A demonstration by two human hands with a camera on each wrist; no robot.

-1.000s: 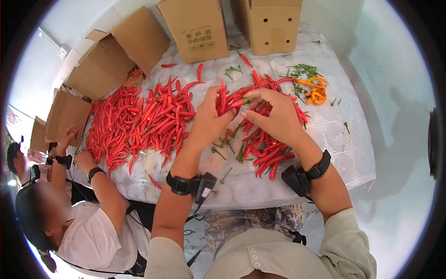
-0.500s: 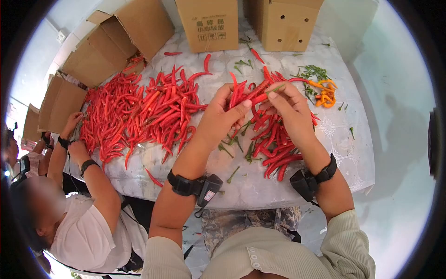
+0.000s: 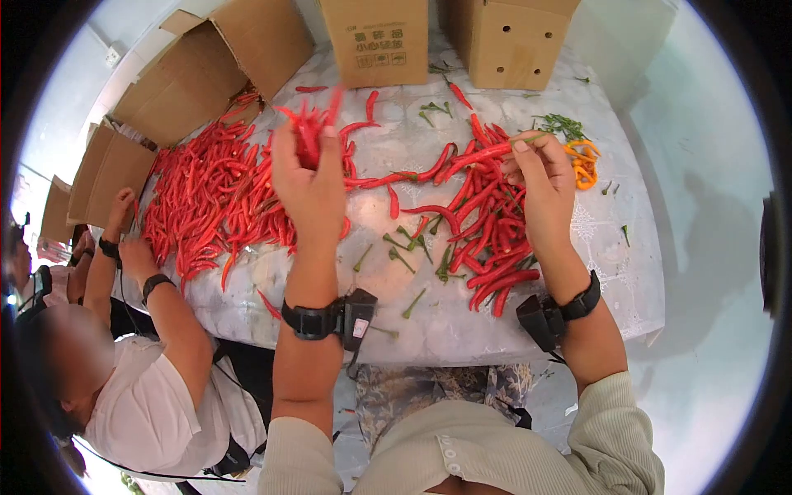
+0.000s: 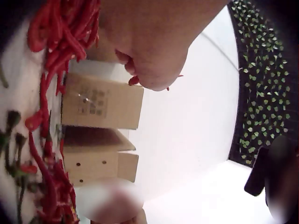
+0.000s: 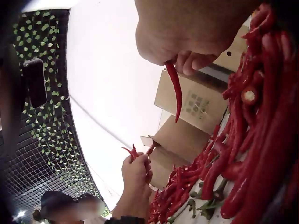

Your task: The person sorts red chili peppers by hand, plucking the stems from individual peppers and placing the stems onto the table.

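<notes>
I see slender red chillies (image 3: pixel 308 142); the left hand (image 3: pixel 313 188) grips several. The right hand (image 3: pixel 546 186) pinches one long red chilli (image 3: pixel 478 157).

Bright head vw; dk fisheye edges; L-held chillies (image 3: pixel 308 142) motion-blurred.

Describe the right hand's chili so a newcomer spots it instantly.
On the table, find the smaller heap of red chilies. At its right side, the right hand pinches a slender red chili by the stem end. Unlike heaped neighbours, it is held clear.
</notes>
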